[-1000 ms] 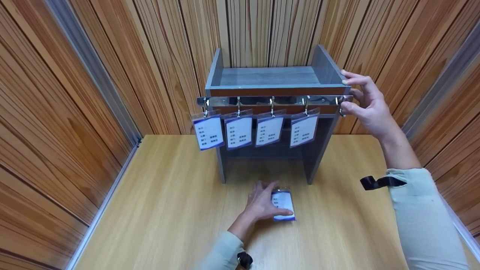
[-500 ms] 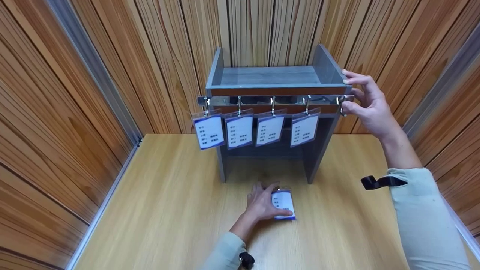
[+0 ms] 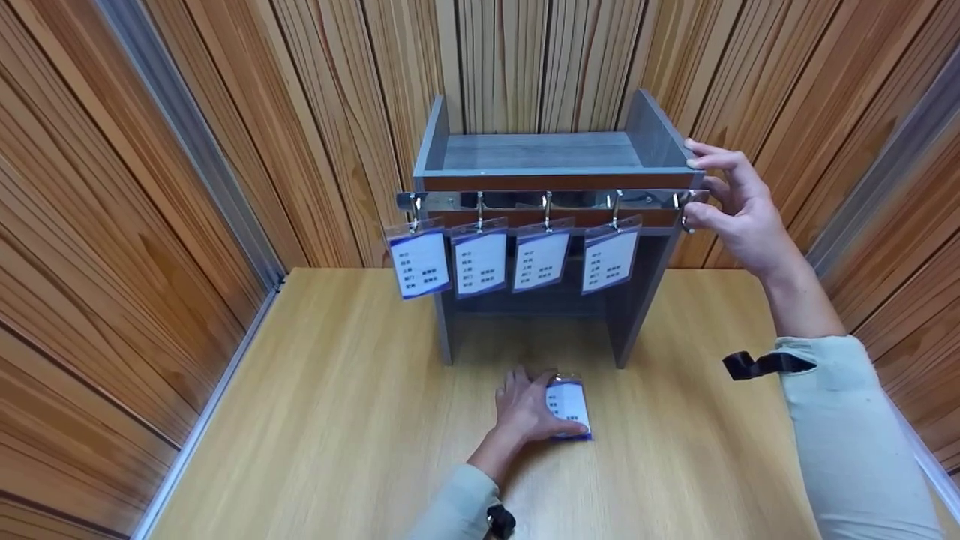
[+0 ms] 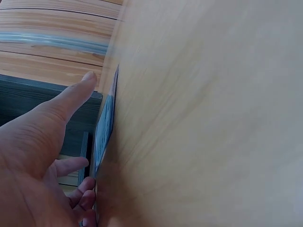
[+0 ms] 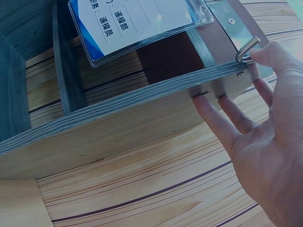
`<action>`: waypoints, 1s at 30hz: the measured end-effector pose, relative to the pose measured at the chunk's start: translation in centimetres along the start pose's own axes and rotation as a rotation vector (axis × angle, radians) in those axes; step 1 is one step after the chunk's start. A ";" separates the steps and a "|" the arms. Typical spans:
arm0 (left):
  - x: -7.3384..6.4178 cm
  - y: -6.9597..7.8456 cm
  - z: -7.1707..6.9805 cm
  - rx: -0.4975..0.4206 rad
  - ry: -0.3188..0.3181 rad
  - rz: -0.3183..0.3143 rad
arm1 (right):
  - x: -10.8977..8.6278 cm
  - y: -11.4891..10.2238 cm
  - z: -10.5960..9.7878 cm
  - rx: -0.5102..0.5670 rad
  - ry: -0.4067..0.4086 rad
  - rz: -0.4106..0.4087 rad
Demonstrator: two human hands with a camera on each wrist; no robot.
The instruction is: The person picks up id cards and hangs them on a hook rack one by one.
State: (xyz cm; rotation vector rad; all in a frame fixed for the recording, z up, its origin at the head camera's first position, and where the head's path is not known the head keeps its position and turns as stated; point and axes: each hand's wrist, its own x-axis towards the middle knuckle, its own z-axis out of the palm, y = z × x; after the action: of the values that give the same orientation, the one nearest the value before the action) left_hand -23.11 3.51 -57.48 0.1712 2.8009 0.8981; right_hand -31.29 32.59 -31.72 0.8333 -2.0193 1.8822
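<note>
My left hand (image 3: 523,409) lies low over an ID badge (image 3: 568,405) in a clear sleeve on the table. Its thumb stretches across the badge's lower part, fingers reaching to its left and top. In the left wrist view the thumb stands raised beside the badge (image 4: 105,125), with the other fingertips down at the table. My right hand (image 3: 739,214) holds the right end of the metal hook rail (image 3: 514,201). There its thumb touches the end hook (image 5: 248,47), while other fingertips press the side panel (image 5: 123,113) of the grey shelf unit (image 3: 540,150).
Several similar badges (image 3: 480,264) hang in a row from the rail's other hooks. The shelf unit stands on the wooden table (image 3: 337,420) against a wood-panelled wall (image 3: 360,112). Panelled walls also close in both sides. Black straps (image 3: 765,365) dangle at the sleeves.
My left hand has shifted very slightly right over the badge on the table. The right hand keeps its hold at the rail's end, and the hanging badges stay in place.
</note>
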 end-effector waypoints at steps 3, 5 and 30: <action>-0.1 0.0 0.3 0.034 0.024 0.007 | -0.1 0.1 0.0 0.002 -0.005 -0.003; -0.1 0.0 0.4 0.055 0.043 0.020 | -0.1 0.1 0.1 0.007 -0.006 -0.002; 0.1 0.0 -0.9 0.010 -0.112 0.171 | 0.0 0.2 -0.2 0.020 -0.012 -0.007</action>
State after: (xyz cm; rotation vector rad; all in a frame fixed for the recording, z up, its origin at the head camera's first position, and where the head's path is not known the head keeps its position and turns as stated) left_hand -23.39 2.99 -56.74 0.4547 2.7186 0.8809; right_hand -31.45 32.73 -31.86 0.8573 -2.0056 1.9012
